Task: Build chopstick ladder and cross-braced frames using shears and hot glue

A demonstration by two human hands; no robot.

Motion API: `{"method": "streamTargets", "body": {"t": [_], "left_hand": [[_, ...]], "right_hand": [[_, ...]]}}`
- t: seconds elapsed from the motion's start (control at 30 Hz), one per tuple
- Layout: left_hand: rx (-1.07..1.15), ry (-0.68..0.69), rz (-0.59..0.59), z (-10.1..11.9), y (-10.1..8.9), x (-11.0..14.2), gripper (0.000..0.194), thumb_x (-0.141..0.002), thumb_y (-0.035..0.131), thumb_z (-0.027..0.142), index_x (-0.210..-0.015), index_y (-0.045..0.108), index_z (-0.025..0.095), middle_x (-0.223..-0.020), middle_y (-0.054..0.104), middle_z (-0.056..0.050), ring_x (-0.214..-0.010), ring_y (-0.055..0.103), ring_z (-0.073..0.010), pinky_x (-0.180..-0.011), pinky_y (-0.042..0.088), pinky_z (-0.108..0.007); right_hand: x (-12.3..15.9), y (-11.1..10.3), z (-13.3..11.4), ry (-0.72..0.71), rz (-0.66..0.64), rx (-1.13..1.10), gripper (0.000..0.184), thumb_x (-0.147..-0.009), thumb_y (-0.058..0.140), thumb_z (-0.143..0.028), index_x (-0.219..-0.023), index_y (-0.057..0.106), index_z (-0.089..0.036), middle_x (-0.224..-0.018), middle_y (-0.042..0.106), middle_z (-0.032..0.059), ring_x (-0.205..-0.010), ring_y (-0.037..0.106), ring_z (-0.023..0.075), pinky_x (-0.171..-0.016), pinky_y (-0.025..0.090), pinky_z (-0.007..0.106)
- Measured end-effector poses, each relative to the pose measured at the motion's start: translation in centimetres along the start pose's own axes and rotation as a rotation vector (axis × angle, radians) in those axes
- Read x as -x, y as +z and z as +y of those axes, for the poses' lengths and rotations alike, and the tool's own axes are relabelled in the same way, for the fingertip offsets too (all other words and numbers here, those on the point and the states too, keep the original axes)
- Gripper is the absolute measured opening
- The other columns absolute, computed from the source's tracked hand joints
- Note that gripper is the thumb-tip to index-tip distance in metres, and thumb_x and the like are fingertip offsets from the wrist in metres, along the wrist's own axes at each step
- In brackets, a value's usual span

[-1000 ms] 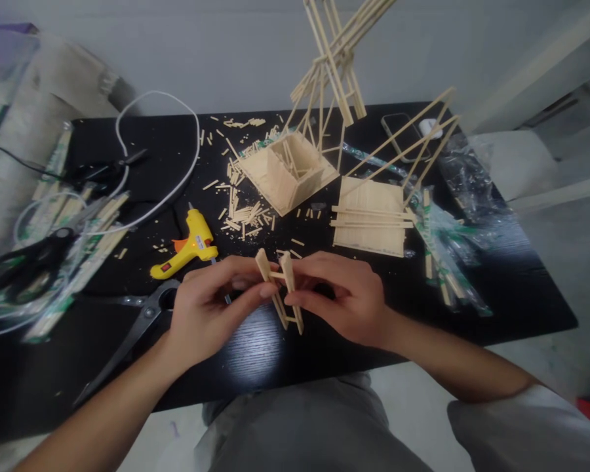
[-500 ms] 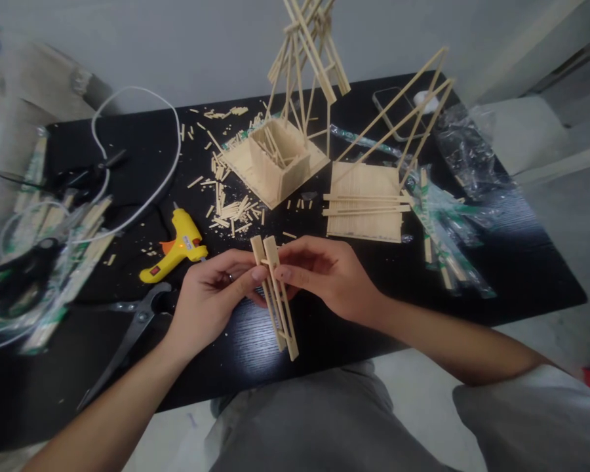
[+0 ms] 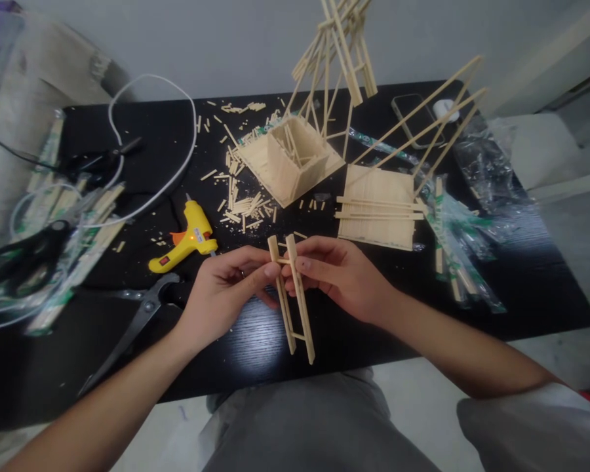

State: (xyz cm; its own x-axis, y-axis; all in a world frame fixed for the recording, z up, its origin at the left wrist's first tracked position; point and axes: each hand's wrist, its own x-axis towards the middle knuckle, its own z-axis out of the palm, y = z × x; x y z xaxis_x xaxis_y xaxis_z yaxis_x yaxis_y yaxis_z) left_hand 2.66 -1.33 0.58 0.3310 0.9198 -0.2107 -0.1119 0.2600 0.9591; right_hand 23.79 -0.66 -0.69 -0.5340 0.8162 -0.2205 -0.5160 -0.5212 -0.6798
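Observation:
Between my hands, above the table's front part, is a small wooden stick frame [image 3: 302, 308], two long sides joined by short crosspieces near the top and bottom. My left hand [image 3: 226, 285] pinches its left side near the upper end. With thumb and fingers, my right hand [image 3: 341, 278] grips the right side at about the same height. The frame tilts, its lower end hanging free toward me. A yellow glue gun [image 3: 189, 237] lies left of my left hand. Beyond my right hand is a flat stick panel [image 3: 376, 226] with thin sticks across it and long sticks rising behind.
A stick-built box [image 3: 295, 160] on a square base stands at the back, with a tall stick structure [image 3: 347, 49] above it. Cut stick pieces [image 3: 246, 210] are scattered nearby. Pliers [image 3: 145, 314], scissors [image 3: 34, 249] and a white cable [image 3: 191, 147] lie left; wrapped stick bundles [image 3: 455, 242] lie right.
The frame has turned in my hands, so its two sides now show farther apart, with the crosspieces visible between them. The whole scene has shifted slightly right in view.

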Motion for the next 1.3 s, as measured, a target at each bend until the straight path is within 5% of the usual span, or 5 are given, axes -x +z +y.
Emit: {"method": "streamTargets", "body": {"t": [0.63, 1.3], "left_hand": [[0.17, -0.063, -0.098, -0.59, -0.36, -0.1, 0.01, -0.094, 0.083, 0.028, -0.094, 0.083, 0.018, -0.086, 0.083, -0.005, -0.074, 0.081, -0.0182, -0.059, 0.069, -0.024], [0.191, -0.118, -0.059, -0.52, -0.36, -0.15, 0.015, -0.093, 0.084, 0.031, -0.098, 0.083, 0.017, -0.086, 0.082, -0.005, -0.073, 0.081, -0.0178, -0.061, 0.07, -0.025]], "right_hand": [[-0.01, 0.1, -0.45, 0.077, -0.035, -0.029, 0.013, -0.091, 0.09, -0.028, -0.102, 0.085, -0.022, -0.091, 0.086, -0.0004, -0.079, 0.083, 0.0116, -0.081, 0.069, 0.024], [-0.01, -0.06, -0.36, 0.073, -0.003, -0.022, 0.016, -0.091, 0.089, -0.028, -0.1, 0.079, -0.019, -0.088, 0.085, 0.0012, -0.079, 0.083, 0.0143, -0.081, 0.07, 0.028]]}}
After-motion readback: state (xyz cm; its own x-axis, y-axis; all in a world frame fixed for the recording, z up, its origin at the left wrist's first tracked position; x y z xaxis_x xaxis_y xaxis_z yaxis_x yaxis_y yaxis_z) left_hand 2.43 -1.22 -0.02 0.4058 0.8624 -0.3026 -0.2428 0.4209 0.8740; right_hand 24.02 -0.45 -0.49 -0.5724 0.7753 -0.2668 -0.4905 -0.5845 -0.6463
